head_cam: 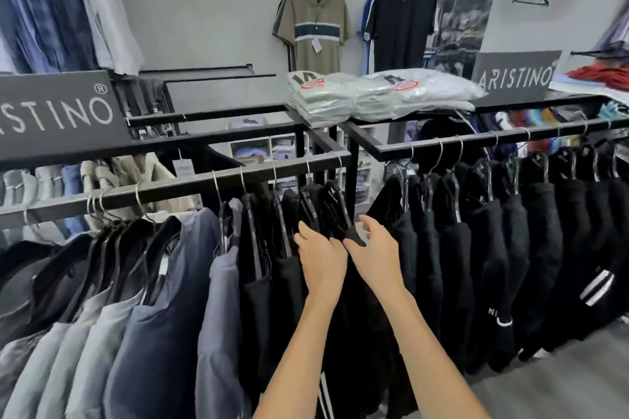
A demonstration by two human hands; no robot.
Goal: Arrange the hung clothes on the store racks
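Two black metal racks meet at a corner: the left rack (190, 185) carries grey, navy and black garments, the right rack (476, 138) a row of black garments (531, 248). Both my hands are at the last black garment (335, 211) on the left rack's right end. My left hand (321, 260) lies against its left shoulder, fingers curled into the cloth. My right hand (372, 248) pinches the black cloth at its right shoulder between thumb and fingers. The hanger's hook sits on the rail above.
Stacks of bagged folded shirts (374, 95) lie on the rack tops at the corner. Brand signs (58, 116) stand on both racks. Two polo shirts (315, 27) hang on the back wall. Grey floor (561, 384) shows at the lower right.
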